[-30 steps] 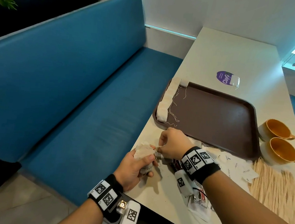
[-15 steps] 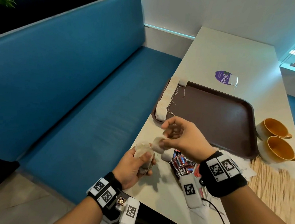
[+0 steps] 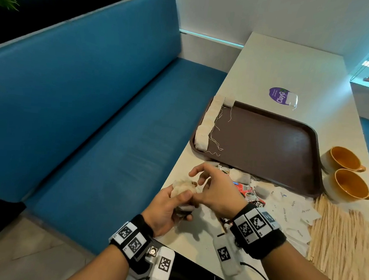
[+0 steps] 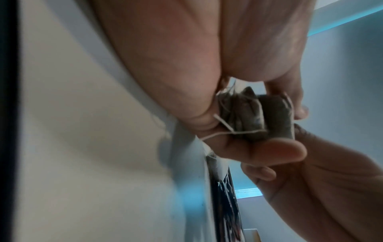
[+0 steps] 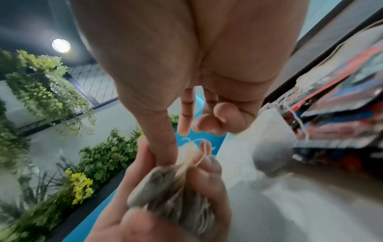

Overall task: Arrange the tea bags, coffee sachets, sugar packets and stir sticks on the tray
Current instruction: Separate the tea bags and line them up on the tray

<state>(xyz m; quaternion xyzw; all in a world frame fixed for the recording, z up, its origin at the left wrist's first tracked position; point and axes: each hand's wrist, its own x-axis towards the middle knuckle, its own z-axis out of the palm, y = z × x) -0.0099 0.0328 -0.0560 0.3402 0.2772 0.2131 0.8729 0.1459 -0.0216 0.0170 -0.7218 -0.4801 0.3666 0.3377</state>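
Observation:
My left hand (image 3: 179,202) grips a bundle of tea bags (image 3: 183,187) just off the table's left edge; the bags and loose strings show in the left wrist view (image 4: 248,117). My right hand (image 3: 200,182) is against the bundle, its thumb (image 5: 163,144) pressed to the bags (image 5: 172,188) while the index finger sticks out straight. A row of tea bags (image 3: 209,122) lines the left rim of the brown tray (image 3: 267,146). Loose tea bags (image 3: 240,176), coffee sachets (image 3: 249,191), sugar packets (image 3: 292,210) and wooden stir sticks (image 3: 339,236) lie on the table in front of the tray.
Two orange cups (image 3: 341,158) (image 3: 347,186) stand right of the tray. A purple sticker with a clear holder (image 3: 280,96) sits behind it. A blue bench (image 3: 93,110) runs along the table's left side.
My right hand lifted a tea bag from the pile, then carried it left to the bundle in my left hand. The left hand stayed put.

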